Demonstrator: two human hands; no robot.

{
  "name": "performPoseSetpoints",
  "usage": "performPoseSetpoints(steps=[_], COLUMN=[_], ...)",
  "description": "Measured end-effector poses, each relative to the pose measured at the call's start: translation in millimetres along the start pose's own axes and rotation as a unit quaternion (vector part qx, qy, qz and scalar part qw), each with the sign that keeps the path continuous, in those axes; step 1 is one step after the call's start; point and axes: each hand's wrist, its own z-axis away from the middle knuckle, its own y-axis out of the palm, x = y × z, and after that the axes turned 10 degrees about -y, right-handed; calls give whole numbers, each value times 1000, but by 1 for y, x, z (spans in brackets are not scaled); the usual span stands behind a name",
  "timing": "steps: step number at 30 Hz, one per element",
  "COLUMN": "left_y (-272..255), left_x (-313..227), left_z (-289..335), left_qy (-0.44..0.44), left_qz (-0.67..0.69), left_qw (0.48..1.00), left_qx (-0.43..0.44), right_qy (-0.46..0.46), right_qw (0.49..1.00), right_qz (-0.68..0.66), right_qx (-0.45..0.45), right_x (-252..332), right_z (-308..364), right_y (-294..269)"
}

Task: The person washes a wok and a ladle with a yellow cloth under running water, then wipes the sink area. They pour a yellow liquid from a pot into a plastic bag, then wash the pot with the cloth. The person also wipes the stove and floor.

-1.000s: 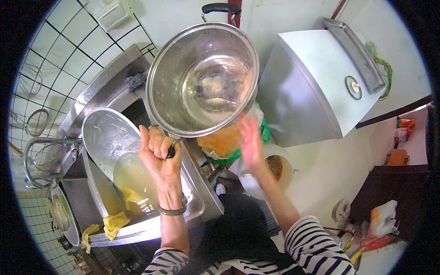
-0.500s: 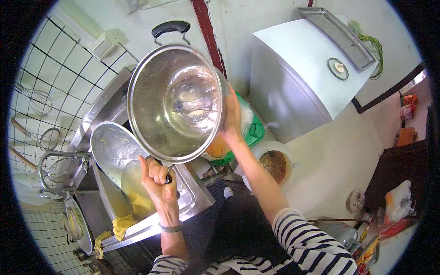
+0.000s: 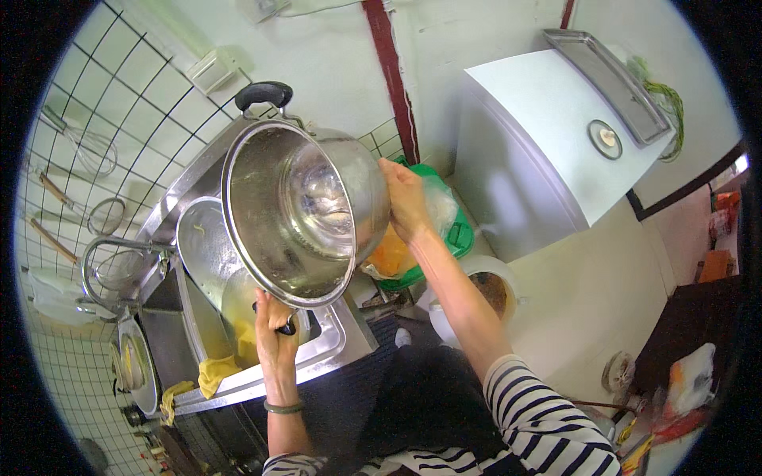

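A large stainless steel pot (image 3: 290, 210) hangs tilted over the sink (image 3: 359, 339), its mouth facing left and toward me. My left hand (image 3: 276, 329) is closed round its near black handle. My right hand (image 3: 406, 198) grips the pot's right side near the base, fingers partly hidden behind it. The far black handle (image 3: 263, 94) is free. The inside walls look wet and hold no visible food. Below, in the sink, leans a big metal basin (image 3: 205, 238) with pale scraps on it. A yellow cloth (image 3: 217, 375) drapes over the sink's front edge.
A faucet (image 3: 95, 266) curves over the sink's left side. Whisks and strainers (image 3: 107, 216) hang on the tiled wall. Right of the sink stand a green bin (image 3: 460, 236) with bags and a white bucket (image 3: 508, 274) with brown contents. A white freezer (image 3: 548, 135) stands at the back right.
The pot has turned further on its side, its mouth swinging left and its base now showing at the right. Both hands keep hold of it. The whole view has shifted slightly.
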Motion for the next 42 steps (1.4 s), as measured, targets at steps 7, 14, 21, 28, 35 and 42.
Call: performPoseSetpoints(steps=[7, 14, 21, 28, 35, 42], left_y=[-25, -27, -42, -132, -209, -269], left_x=[-4, -2, -19, -96, -143, -164], left_z=[11, 26, 64, 178, 256, 279], left_qy=[-46, -104, -19, 212, 347, 326], left_qz=[-109, -69, 14, 31, 94, 132], left_qw=[993, 992, 998, 966, 907, 914], left_qx=[-7, -14, -58, -143, -216, -201], right_qy=[41, 119, 148, 151, 297, 434], right_qw=[997, 987, 979, 978, 900, 751], right_qz=[-38, -73, 140, 82, 75, 207], right_qx=[56, 73, 25, 122, 310, 452], right_x=[18, -33, -87, -8, 3, -143], right_z=[5, -6, -2, 9, 73, 146], right_y=[3, -61, -135, -60, 69, 179])
